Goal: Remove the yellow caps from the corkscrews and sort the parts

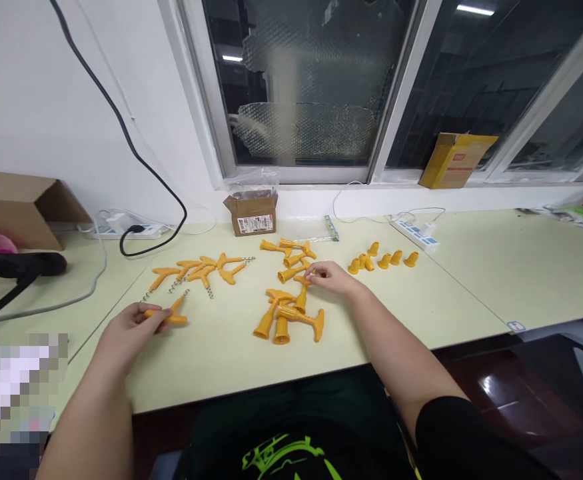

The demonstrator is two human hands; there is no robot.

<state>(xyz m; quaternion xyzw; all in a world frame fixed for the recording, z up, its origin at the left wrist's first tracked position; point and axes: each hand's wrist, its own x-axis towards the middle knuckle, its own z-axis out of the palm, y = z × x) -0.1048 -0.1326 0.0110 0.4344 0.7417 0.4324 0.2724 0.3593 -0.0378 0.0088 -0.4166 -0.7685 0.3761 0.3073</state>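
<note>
My left hand (pixel 134 328) is closed on the handle of a yellow T-handled corkscrew (pixel 177 319), its spiral tip pointing up and away. My right hand (pixel 335 277) pinches the handle end of another yellow corkscrew (pixel 301 299), which has a bell-shaped sleeve over its screw. That sleeve rests among several sleeved corkscrews (pixel 265 321) near the table's front. More sleeved corkscrews (pixel 288 274) lie just behind. Left of centre is a cluster of bare corkscrews (pixel 198 273) with metal spirals showing. Several loose yellow sleeves (pixel 384 261) stand or lie to the right of my right hand.
An open small cardboard box (pixel 254 215) stands by the wall, beside a clear plastic bag (pixel 304 229). Power strips (pixel 414 233) (pixel 144 231) sit along the back. A black cable (pixel 121 123) hangs down at left, near a black stand (pixel 18 267) and a large carton (pixel 26 200).
</note>
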